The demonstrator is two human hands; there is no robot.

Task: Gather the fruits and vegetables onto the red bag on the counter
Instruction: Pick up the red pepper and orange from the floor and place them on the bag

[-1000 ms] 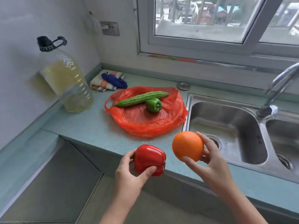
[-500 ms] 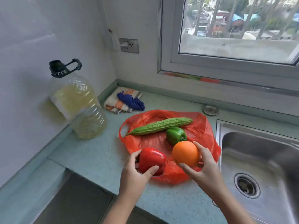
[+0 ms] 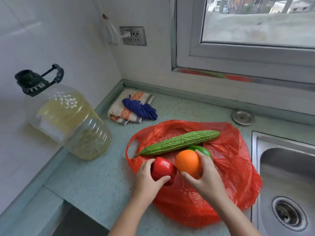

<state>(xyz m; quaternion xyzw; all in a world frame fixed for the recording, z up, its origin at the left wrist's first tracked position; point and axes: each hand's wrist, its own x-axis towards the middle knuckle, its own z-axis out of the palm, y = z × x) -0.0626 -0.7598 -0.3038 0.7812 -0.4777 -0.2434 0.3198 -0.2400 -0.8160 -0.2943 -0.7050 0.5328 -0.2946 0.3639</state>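
Nearest: both forearms enter from the bottom edge, reaching over the worktop (image 3: 95, 181) toward the bag (image 3: 226, 169)

Left hand (image 3: 146, 179): fingers wrapped round the red pepper (image 3: 162, 168), thumb across its near face. Pepper sits over the bag's left edge; cannot tell whether it rests on the plastic or is held just above it

Right hand (image 3: 206, 176): fingers curled round the orange (image 3: 188, 163), thumb under its near side, fingertips over the top. Orange is over the middle of the bag, touching or just beside the red pepper; contact with the bag is hidden

Behind the orange: green pepper (image 3: 203, 150), mostly covered, lying on the bag. Further back: bitter gourd (image 3: 179, 142), lying slantwise across the bag

Progress, as judged: two items lie on the bag, two more are over it but not released. What is left is to set both down and let go. No other produce shows on the worktop, so this looks like the last step

Risk: the orange may roll off the crumpled plastic toward the sink (image 3: 286, 167), just to the right

Far, not part of the task: oil jug (image 3: 68, 120) at left, folded cloths (image 3: 133, 108) in the corner
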